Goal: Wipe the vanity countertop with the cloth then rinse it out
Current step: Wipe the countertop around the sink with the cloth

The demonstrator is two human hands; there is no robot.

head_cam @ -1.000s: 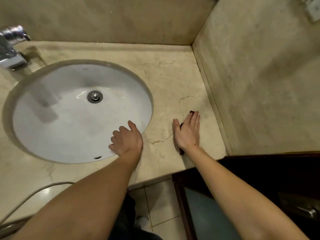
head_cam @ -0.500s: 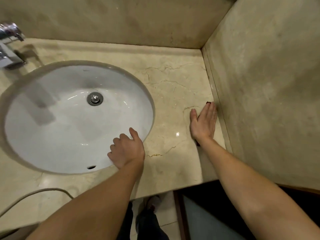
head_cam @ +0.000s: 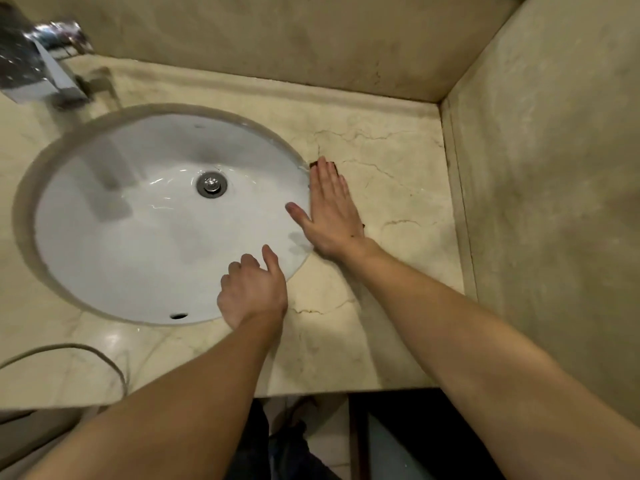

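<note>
Seen from above, looking down: a beige marble countertop [head_cam: 381, 341] with thin dark veins, closed in by matching stone walls [head_cam: 554, 168] along its far edge and its right edge. Set into the left part of the countertop, a large oval white sink [head_cam: 131, 237] with a metal drain [head_cam: 211, 184] near its middle and a small overflow hole near its front rim. At the far left corner, a shiny metal tap [head_cam: 41, 74], blurred. Near the front left edge, a pale cord [head_cam: 86, 351] curving across the stone. Reaching in from the bottom, two bare forearms. Left hand [head_cam: 252, 292] loosely curled, grasping nothing, resting on the front right rim of the sink with the fingertips over the bowl. Right hand [head_cam: 330, 209] spread flat, fingers together and pointing toward the far wall, thumb out over the sink rim, pressing a dark cloth [head_cam: 323, 165] down on the countertop just beside the right rim of the sink. Almost all of the cloth hidden beneath the palm, only a dark edge showing past the fingertips and a sliver by the wrist. Below the front edge, dark trousers and floor tiles.
</note>
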